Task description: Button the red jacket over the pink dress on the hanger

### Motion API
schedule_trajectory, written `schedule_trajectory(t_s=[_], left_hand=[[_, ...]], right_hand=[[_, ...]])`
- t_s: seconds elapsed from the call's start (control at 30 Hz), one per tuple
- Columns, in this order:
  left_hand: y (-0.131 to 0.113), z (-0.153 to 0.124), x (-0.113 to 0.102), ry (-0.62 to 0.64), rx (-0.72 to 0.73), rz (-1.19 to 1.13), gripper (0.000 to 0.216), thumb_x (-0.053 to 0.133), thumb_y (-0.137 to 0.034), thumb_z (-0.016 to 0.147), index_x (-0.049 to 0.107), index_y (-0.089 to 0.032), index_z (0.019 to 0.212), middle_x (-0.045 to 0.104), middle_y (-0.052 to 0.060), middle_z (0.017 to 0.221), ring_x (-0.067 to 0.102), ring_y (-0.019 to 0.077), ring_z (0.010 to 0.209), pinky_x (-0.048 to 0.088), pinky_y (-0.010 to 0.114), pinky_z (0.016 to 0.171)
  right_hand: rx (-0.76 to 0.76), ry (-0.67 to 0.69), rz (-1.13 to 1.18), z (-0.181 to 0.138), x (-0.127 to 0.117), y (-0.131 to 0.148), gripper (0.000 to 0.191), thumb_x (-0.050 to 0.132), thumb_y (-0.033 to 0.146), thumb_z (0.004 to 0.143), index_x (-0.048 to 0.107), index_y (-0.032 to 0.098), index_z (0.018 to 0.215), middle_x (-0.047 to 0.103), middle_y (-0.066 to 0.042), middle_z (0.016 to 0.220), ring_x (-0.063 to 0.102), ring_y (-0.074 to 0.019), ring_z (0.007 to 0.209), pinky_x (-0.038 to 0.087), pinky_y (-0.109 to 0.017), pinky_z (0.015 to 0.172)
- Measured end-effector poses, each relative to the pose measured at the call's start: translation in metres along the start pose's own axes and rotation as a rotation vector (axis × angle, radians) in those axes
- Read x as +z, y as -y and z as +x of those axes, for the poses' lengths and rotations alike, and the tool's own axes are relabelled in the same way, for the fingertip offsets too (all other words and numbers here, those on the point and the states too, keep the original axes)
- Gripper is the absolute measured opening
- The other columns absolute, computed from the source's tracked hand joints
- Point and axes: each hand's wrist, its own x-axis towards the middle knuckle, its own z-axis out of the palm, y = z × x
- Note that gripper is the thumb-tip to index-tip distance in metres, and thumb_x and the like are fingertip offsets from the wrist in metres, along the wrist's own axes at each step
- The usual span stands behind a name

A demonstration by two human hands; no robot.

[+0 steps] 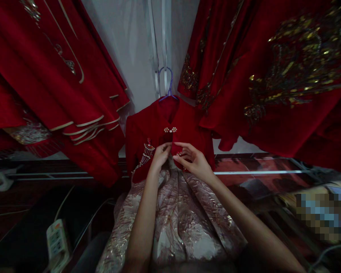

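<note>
A red jacket [187,117] hangs on a purple hanger [170,81], its neck fastened by a beaded clasp [170,130]. Below that clasp the front edges part. My left hand [161,154] is closed on the edge at the left, its fingertips partly hidden by the cloth. On the other edge, my right hand [193,161] grips the front panel between thumb and fingers, beside a small beaded fastener [179,154]. A beaded tassel ornament [148,151] is on the jacket's left side. A shiny pale patterned skirt [173,216] spreads out beneath.
Red garments with pale trim [93,91] hang at the left, and a sequinned red garment [295,68] hangs at the right. A white rail [258,172] runs behind low down. A power strip [57,242] lies at the lower left; a blurred patch covers something at the right.
</note>
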Motion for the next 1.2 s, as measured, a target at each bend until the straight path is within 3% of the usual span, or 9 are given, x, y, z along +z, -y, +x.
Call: schedule_trajectory(t_s=[0.07, 0.17, 0.23, 0.4, 0.73, 1.0, 1.2], left_hand=[[-0.004, -0.005, -0.025, -0.084, -0.02, 0.003, 0.029, 0.058, -0.036, 0.077, 0.068, -0.014, 0.092, 0.07, 0.01, 0.098, 0.065, 0.0183, 0.087, 0.05, 0.03, 0.08], [-0.007, -0.005, -0.06, -0.403, 0.05, 0.082, 0.024, 0.06, -0.032, 0.073, 0.067, -0.014, 0.088, 0.069, 0.008, 0.094, 0.064, 0.0155, 0.083, 0.049, 0.028, 0.078], [-0.005, -0.003, -0.074, -0.521, 0.053, 0.092, 0.021, 0.061, -0.028, 0.071, 0.065, -0.014, 0.086, 0.069, 0.007, 0.088, 0.063, 0.014, 0.079, 0.049, 0.026, 0.075], [0.003, -0.002, -0.081, -0.463, -0.026, -0.07, 0.02, 0.061, -0.026, 0.071, 0.062, -0.013, 0.086, 0.068, 0.006, 0.079, 0.065, 0.0121, 0.072, 0.049, 0.027, 0.073], [0.003, -0.002, -0.077, -0.462, 0.02, -0.133, 0.026, 0.06, -0.029, 0.071, 0.068, -0.009, 0.086, 0.071, 0.011, 0.088, 0.066, 0.013, 0.074, 0.051, 0.03, 0.081], [0.007, -0.001, -0.073, -0.482, 0.117, -0.015, 0.032, 0.071, -0.027, 0.062, 0.07, -0.01, 0.089, 0.072, 0.011, 0.091, 0.068, 0.0164, 0.081, 0.051, 0.032, 0.085], [0.013, 0.001, -0.075, -0.552, 0.167, 0.196, 0.025, 0.07, -0.024, 0.063, 0.07, -0.01, 0.084, 0.073, 0.011, 0.082, 0.067, 0.0168, 0.072, 0.054, 0.032, 0.076]], right_hand=[[0.004, 0.013, 0.01, 0.004, 0.004, -0.002, 0.048, 0.068, 0.035, 0.077, 0.055, 0.025, 0.121, 0.065, -0.003, 0.096, 0.062, -0.0143, 0.09, 0.054, -0.029, 0.079], [-0.03, -0.004, -0.024, 0.019, 0.016, -0.01, 0.035, 0.062, 0.037, 0.081, 0.061, 0.023, 0.114, 0.068, -0.003, 0.095, 0.063, -0.0136, 0.088, 0.053, -0.029, 0.083], [-0.048, -0.016, -0.054, 0.033, 0.027, -0.018, 0.031, 0.06, 0.037, 0.083, 0.063, 0.022, 0.11, 0.069, -0.003, 0.09, 0.064, -0.0132, 0.082, 0.053, -0.028, 0.078], [-0.055, -0.045, -0.052, 0.067, 0.049, -0.04, 0.038, 0.068, 0.033, 0.074, 0.054, 0.019, 0.106, 0.063, 0.002, 0.075, 0.062, -0.0111, 0.067, 0.052, -0.023, 0.064], [-0.066, -0.063, -0.164, 0.093, 0.066, -0.053, 0.025, 0.066, 0.023, 0.074, 0.057, 0.019, 0.097, 0.061, 0.002, 0.074, 0.061, -0.0096, 0.065, 0.05, -0.02, 0.06], [-0.13, -0.12, -0.252, 0.098, 0.075, -0.059, 0.02, 0.063, 0.022, 0.077, 0.056, 0.021, 0.097, 0.061, 0.003, 0.075, 0.061, -0.0092, 0.065, 0.049, -0.02, 0.062], [-0.167, -0.102, -0.351, 0.092, 0.08, -0.055, 0.017, 0.057, 0.02, 0.082, 0.055, 0.022, 0.099, 0.063, 0.001, 0.082, 0.061, -0.0109, 0.072, 0.051, -0.023, 0.07]])
